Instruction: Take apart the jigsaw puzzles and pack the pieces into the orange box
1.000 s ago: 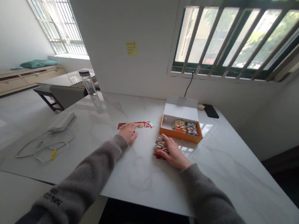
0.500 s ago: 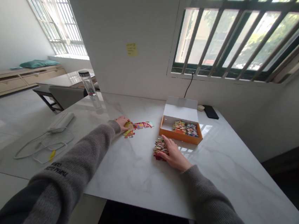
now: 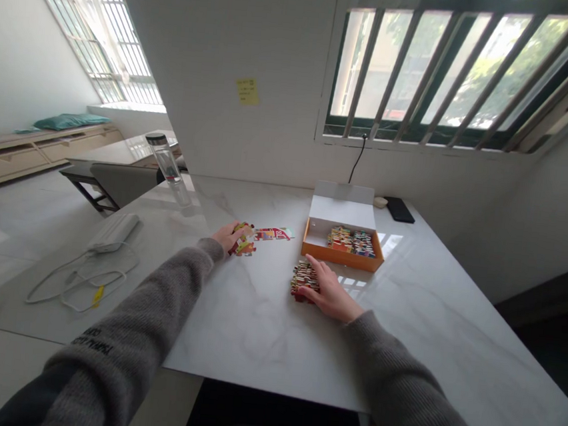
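My left hand (image 3: pixel 227 236) is closed around a small cluster of colourful puzzle pieces (image 3: pixel 243 244) at the left end of a joined puzzle strip (image 3: pixel 274 233) lying on the white marble table (image 3: pixel 264 318). My right hand (image 3: pixel 331 291) lies flat, fingers together, on a stack of loose puzzle pieces (image 3: pixel 304 278) just in front of an orange box (image 3: pixel 341 255). Inside the box are more puzzle pieces (image 3: pixel 353 241), and its white lid stands open at the back.
A clear water bottle (image 3: pixel 166 167) stands at the table's far left. A white power adapter with coiled cable (image 3: pixel 106 243) lies on the left. A black phone (image 3: pixel 399 209) and a small white object rest by the wall. A chair sits beyond the left edge.
My left hand slid left along the puzzle strip, then took hold of a few pieces at its left end and lifted them slightly. My right hand stayed on the stack.
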### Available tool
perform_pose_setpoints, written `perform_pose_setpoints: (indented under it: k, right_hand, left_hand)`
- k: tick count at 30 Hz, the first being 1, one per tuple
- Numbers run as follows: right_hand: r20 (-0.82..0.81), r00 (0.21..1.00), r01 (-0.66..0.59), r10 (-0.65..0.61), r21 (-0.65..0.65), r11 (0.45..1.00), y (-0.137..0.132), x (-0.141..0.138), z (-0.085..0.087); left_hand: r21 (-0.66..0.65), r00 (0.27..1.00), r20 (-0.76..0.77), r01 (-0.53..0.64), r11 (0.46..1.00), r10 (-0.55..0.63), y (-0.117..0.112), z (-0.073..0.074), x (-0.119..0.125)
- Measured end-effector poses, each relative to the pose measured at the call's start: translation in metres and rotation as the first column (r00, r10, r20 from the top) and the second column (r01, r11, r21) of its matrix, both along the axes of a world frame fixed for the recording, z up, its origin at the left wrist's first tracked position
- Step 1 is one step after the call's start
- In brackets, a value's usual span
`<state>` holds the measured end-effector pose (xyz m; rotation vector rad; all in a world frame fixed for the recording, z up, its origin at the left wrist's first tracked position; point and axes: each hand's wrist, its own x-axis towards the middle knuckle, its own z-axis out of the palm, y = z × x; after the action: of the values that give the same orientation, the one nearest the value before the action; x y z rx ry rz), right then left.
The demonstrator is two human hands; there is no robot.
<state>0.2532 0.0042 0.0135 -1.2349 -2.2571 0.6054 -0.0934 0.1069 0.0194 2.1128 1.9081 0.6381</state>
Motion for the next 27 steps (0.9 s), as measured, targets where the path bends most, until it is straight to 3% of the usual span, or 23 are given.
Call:
perform_pose_setpoints:
  k: [4,6,9,12,14,18,24,27]
  right_hand:
    - [-0.003,1.0,0.0,0.0,-0.002,1.0,0.0,0.0,-0.002]
    - [-0.003,1.0,0.0,0.0,0.0,1.0,0.0,0.0,-0.002]
    - [-0.003,1.0,-0.007,0.007,0.009,1.0,0.001,0.0,-0.003]
    - [-0.002,1.0,-0.011,0.011,0.023,1.0,0.002,0.0,-0.006]
    - [-0.004,1.0,-0.011,0.011,0.029,1.0,0.003,0.0,-0.007]
    - [-0.012,1.0,-0.007,0.008,0.032,0.999,0.003,0.0,-0.008]
    - [-0.001,1.0,-0.004,0.005,0.024,1.0,0.003,0.0,-0.006]
    - [-0.006,1.0,-0.001,0.002,0.021,1.0,0.003,0.0,-0.006]
  left_hand:
    - [0.099,0.995,0.096,-0.04,0.994,0.03,-0.006,0.007,0.01]
    - [0.126,0.969,0.248,-0.034,0.991,0.002,-0.014,0.012,0.022]
    - [0.024,0.796,0.588,0.156,0.987,-0.14,-0.035,0.014,0.049]
    - [0.097,0.636,0.697,0.376,0.922,-0.332,-0.064,0.006,0.082]
    - [0.113,0.575,0.729,0.434,0.894,-0.372,-0.081,0.0,0.101]
    - [0.058,0.545,0.759,0.488,0.871,-0.355,-0.099,-0.007,0.119]
    - [0.044,0.338,0.905,0.529,0.848,-0.257,-0.101,-0.009,0.117]
    - [0.053,0.321,0.912,0.528,0.848,-0.256,-0.1,-0.01,0.118]
